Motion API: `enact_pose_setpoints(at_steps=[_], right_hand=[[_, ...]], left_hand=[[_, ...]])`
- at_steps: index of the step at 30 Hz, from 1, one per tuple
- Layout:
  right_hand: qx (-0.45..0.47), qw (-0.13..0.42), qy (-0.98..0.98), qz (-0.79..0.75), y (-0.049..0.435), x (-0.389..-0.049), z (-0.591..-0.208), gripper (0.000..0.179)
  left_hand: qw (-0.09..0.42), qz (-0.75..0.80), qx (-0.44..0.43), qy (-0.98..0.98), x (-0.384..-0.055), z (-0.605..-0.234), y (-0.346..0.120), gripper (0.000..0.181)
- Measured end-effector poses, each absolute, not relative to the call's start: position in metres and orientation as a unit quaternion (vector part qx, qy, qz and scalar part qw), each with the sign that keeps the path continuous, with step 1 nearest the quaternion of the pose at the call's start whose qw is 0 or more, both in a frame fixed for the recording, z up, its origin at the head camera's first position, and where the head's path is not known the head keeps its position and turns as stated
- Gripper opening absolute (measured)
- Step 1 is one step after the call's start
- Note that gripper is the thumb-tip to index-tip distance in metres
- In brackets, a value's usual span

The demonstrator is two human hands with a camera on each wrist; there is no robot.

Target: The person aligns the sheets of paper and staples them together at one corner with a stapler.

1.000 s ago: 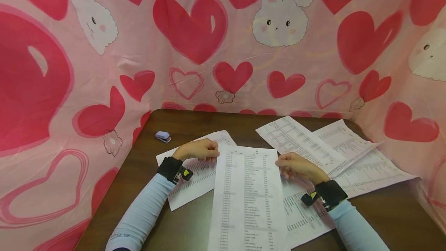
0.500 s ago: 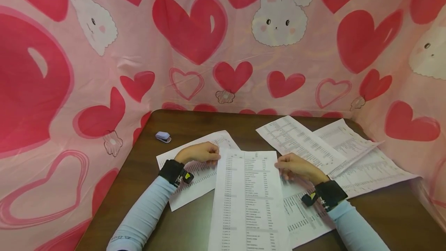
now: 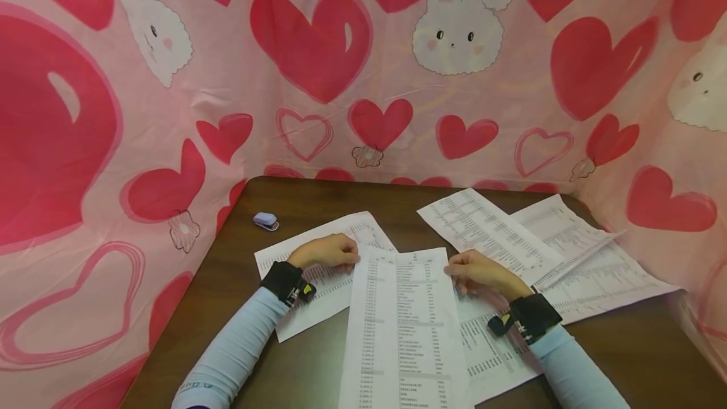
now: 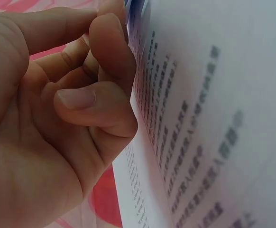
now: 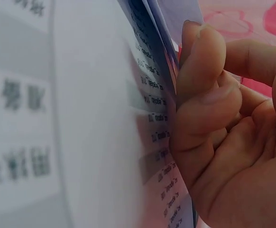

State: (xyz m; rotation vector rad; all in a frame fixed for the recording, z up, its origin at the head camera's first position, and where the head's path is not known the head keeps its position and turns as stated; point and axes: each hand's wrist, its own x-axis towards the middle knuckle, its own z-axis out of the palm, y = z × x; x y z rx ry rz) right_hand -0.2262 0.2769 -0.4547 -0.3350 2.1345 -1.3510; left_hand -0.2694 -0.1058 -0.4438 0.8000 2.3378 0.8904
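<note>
A printed sheet of paper [image 3: 404, 327] with table-like text is held up in the middle of the head view, its lower end cut off by the frame. My left hand [image 3: 325, 252] pinches its upper left edge, and my right hand [image 3: 479, 270] pinches the upper right edge. In the left wrist view, the curled fingers [image 4: 112, 61] lie against the paper's side. The right wrist view has the thumb and fingers [image 5: 202, 61] at the opposite edge. Another printed sheet [image 3: 309, 317] lies on the table beneath my left hand.
A small lilac stapler [image 3: 265, 221] sits at the table's left. Several overlapping printed sheets [image 3: 488, 229] are spread on the right, some under my right forearm. Pink cloth [image 3: 392, 93] with hearts and rabbits hangs around the brown table [image 3: 341, 197].
The held sheet's top edge has come down a little, and its top right corner has shifted left. My left hand has sunk slightly; my right hand has moved a little left.
</note>
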Motion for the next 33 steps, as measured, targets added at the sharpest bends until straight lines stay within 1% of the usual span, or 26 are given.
enact_pose_setpoints(at_steps=[9, 13, 20, 33], right_hand=[[-0.112, 0.29, 0.817, -0.486, 0.2771, -0.2271, -0.4544, 0.031], [-0.121, 0.288, 0.817, -0.485, 0.278, -0.2273, -0.4569, 0.033], [-0.126, 0.291, 0.818, -0.481, 0.2787, -0.2251, -0.4594, 0.029], [-0.115, 0.289, 0.828, -0.466, 0.2794, -0.2211, -0.4566, 0.033]], left_hand=[[0.246, 0.32, 0.291, 0.867, -0.2679, -0.4439, -0.1055, 0.021], [0.242, 0.315, 0.29, 0.871, -0.2676, -0.4453, -0.1059, 0.022], [0.241, 0.31, 0.288, 0.874, -0.2654, -0.445, -0.105, 0.023], [0.235, 0.317, 0.272, 0.877, -0.2604, -0.4448, -0.1053, 0.022]])
